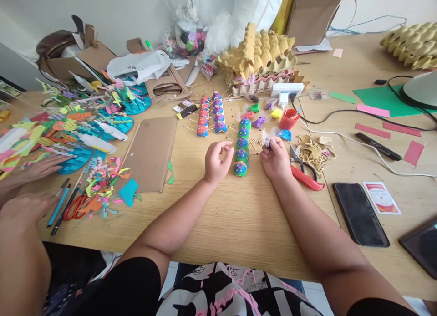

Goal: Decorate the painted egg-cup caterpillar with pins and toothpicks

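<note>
A green and blue egg-carton caterpillar (241,155) with little faces and toothpick legs stands on the table between my hands. My left hand (217,161) is just left of it, thumb and forefinger tips drawn together; anything between them is too small to make out. On the other side, my right hand (276,159) pinches a small clear plastic bag (266,136) with something dark in it. Dark-tipped toothpicks stick out towards that hand. Behind stand a red and blue caterpillar (202,118) and a purple and blue caterpillar (219,115).
Scissors (300,160), a red-handled cutter (309,179) and scraps (316,152) lie right of my right hand, beside a phone (360,213). A red cup (289,119) and egg trays (257,56) stand behind. Cardboard (148,152) and another person's hand (44,165) are at left.
</note>
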`<state>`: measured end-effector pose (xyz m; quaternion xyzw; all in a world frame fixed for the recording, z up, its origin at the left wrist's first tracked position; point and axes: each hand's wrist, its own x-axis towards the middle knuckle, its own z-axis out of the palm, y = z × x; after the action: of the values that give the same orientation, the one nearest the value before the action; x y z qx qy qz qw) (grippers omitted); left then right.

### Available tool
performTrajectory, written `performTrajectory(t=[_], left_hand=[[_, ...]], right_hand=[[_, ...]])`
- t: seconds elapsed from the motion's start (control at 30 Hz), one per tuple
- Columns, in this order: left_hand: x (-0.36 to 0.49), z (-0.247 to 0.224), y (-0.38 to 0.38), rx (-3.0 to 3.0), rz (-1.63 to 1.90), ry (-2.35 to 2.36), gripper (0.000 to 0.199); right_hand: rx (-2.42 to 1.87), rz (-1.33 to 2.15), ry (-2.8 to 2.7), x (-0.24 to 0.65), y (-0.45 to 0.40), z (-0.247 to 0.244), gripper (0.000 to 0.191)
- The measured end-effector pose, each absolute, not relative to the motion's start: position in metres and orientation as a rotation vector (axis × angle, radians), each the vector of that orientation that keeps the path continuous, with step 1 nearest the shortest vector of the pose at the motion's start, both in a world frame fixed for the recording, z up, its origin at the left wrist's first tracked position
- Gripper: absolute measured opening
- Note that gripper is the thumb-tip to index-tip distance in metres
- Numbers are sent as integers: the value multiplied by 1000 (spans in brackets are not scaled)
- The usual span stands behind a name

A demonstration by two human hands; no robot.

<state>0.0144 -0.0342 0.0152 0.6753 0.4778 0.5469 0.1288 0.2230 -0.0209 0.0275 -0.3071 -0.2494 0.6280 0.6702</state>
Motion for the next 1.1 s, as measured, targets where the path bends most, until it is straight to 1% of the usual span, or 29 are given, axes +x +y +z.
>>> performTrajectory(t=[0.2,0.37,0.47,0.67,0.87,0.97,1.1], left_hand=[[14,20,-35,2267,1560,1265,15],[12,25,-32,2262,1591,1306,13],[13,26,-34,2243,1603,1282,13],[13,27,-35,2186,1577,1250,17],[14,24,-33,2082,1546,1229,20],[13,25,-34,2088,1464,1216,17],[12,25,-35,2110,1401,1127,12]], right_hand=[[-895,1159,-749,214,-26,24,30],[-1040,700,-1132,208,-37,28,14],[-1110,536,-1300,208,-45,31,10],[-1128,437,-1568,208,-52,26,9],[-1081,219,-1701,211,-48,18,13],[-1054,111,-1734,213,-44,15,14],[-1000,29,-1745,214,-42,14,11]])
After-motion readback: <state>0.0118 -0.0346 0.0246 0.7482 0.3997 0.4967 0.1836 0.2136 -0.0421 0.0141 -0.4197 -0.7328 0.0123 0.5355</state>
